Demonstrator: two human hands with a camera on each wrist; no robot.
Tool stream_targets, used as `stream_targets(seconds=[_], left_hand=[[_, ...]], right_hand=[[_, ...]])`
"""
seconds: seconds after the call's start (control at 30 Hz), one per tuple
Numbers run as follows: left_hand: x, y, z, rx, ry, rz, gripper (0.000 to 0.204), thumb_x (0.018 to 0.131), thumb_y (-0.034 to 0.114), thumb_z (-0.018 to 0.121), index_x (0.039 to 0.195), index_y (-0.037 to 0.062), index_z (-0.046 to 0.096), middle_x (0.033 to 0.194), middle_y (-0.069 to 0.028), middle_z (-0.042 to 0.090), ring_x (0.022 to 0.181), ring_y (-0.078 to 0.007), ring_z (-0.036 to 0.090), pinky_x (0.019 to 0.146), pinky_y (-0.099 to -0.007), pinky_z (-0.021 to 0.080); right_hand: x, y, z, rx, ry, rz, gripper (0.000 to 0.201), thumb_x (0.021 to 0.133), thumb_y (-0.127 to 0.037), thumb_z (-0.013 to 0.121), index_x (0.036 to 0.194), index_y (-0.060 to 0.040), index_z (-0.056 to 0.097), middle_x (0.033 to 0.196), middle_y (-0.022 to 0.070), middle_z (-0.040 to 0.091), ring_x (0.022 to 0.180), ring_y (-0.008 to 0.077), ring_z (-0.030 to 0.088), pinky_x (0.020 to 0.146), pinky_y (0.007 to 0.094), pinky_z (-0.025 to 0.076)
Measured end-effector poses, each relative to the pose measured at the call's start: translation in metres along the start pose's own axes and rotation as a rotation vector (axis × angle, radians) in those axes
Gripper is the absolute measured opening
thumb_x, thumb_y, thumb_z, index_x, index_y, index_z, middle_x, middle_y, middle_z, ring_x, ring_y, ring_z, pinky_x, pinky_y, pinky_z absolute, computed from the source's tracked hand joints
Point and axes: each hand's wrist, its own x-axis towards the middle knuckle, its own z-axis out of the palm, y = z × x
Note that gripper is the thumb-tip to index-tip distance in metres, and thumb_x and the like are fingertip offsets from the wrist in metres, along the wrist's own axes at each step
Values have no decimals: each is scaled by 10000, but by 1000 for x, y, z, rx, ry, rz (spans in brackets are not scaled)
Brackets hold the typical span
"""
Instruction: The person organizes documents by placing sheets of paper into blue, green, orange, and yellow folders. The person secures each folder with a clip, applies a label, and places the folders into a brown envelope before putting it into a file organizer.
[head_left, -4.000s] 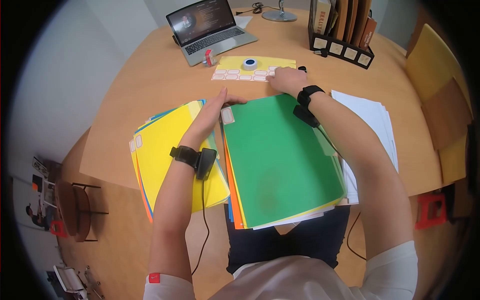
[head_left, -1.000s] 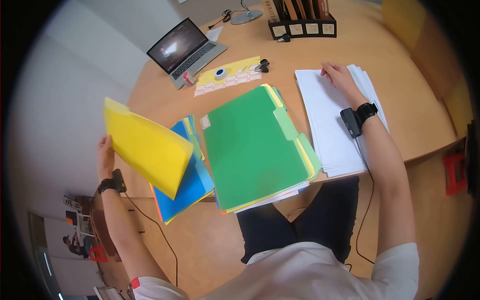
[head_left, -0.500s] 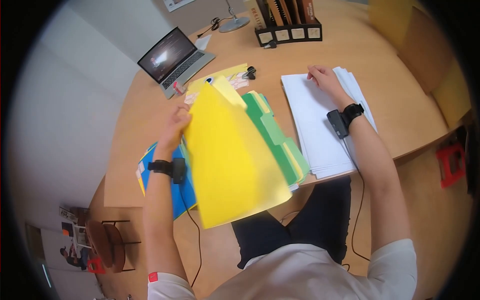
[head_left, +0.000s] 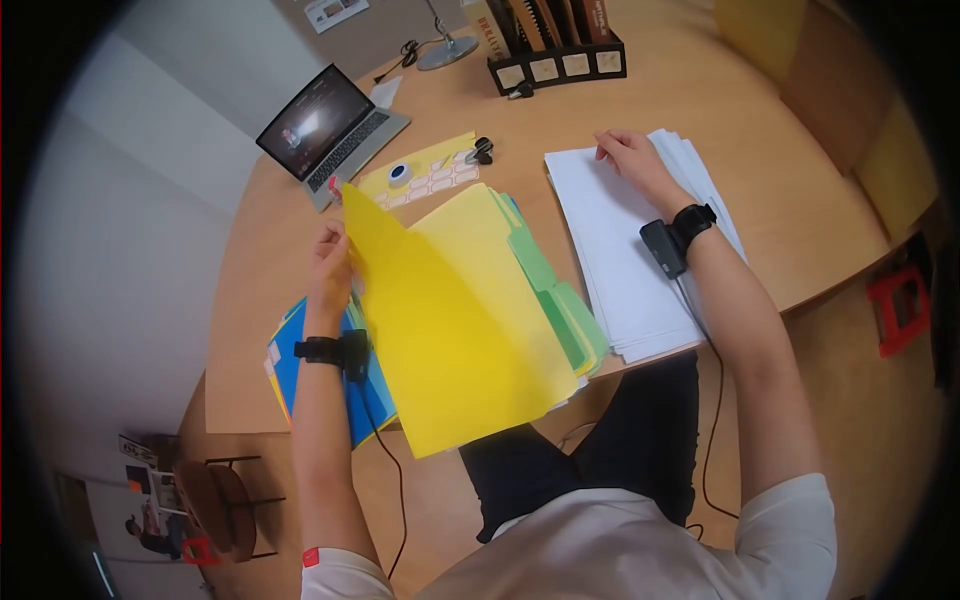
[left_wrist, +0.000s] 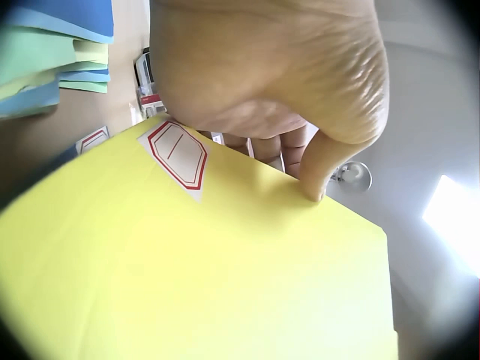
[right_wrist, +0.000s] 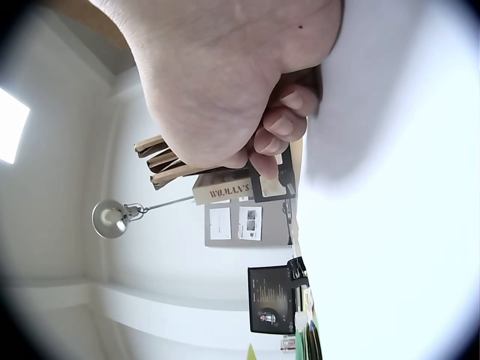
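My left hand (head_left: pixel 330 268) grips the left edge of a yellow folder (head_left: pixel 440 340), whose near sheet tilts up over the middle stack. In the left wrist view, the thumb of that hand (left_wrist: pixel 270 71) presses the yellow face (left_wrist: pixel 225 270) beside a red-bordered label (left_wrist: pixel 178 156), with the fingers behind. Green folder tabs (head_left: pixel 535 265) stick out at the folder's right; the rest of that stack is mostly covered. My right hand (head_left: pixel 640 165) rests, fingers loosely curled, on a stack of white paper (head_left: pixel 610 250); the right wrist view shows the hand (right_wrist: pixel 232 75) against the paper (right_wrist: pixel 390 225).
Blue folders (head_left: pixel 287 350) lie beneath my left forearm. Beyond are a laptop (head_left: pixel 325 130), a label sheet (head_left: pixel 430 182) with a white roll (head_left: pixel 400 174), black clips (head_left: pixel 482 151), a lamp base (head_left: pixel 447 53) and a black book holder (head_left: pixel 560 68).
The yellow folder has moved from the left stack onto the middle one, covering the green folder, with my left hand still gripping it. My right hand, earlier near the label sheet, now rests on the paper.
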Motion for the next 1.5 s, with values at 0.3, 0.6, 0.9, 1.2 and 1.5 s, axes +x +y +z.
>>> stream_targets(seconds=[0.3, 0.6, 0.9, 1.2, 1.5], left_hand=[[23, -64, -91, -212, -158, 517, 278, 989, 291, 631, 1094, 38, 585, 892, -69, 583, 865, -211, 567, 887, -388, 446], [11, -64, -79, -412, -182, 351, 278, 990, 289, 629, 1096, 36, 585, 890, -68, 583, 865, -209, 566, 883, -383, 446], [10, -65, -85, -477, -196, 354, 278, 991, 287, 627, 1097, 34, 585, 888, -67, 583, 865, -207, 565, 879, -379, 447], [10, -61, -80, -488, -175, 338, 277, 993, 285, 625, 1099, 32, 586, 885, -66, 582, 865, -205, 564, 874, -374, 448], [6, -59, -74, -497, -181, 319, 277, 994, 282, 623, 1101, 30, 586, 883, -65, 582, 865, -203, 563, 870, -370, 449]], right_hand=[[2, 0, -4, -41, -27, 4, 406, 1020, -371, 583, 825, -31, 691, 694, 1, 578, 658, 98, 512, 606, 242, 395], [-26, -75, -43, -922, -74, -12, 474, 966, -473, 611, 894, -14, 703, 717, 85, 665, 675, 195, 641, 645, 353, 507], [-68, -76, -108, -1176, -156, 307, 581, 850, -558, 706, 943, 16, 710, 824, 141, 715, 749, 295, 694, 711, 412, 538], [-67, -40, -129, -948, 20, 149, 353, 893, -346, 745, 976, -11, 667, 827, 124, 680, 712, 241, 650, 699, 363, 523], [-72, -58, -131, -492, 164, 9, 249, 980, -268, 676, 1061, -32, 666, 764, 6, 650, 637, 101, 592, 583, 264, 437]])
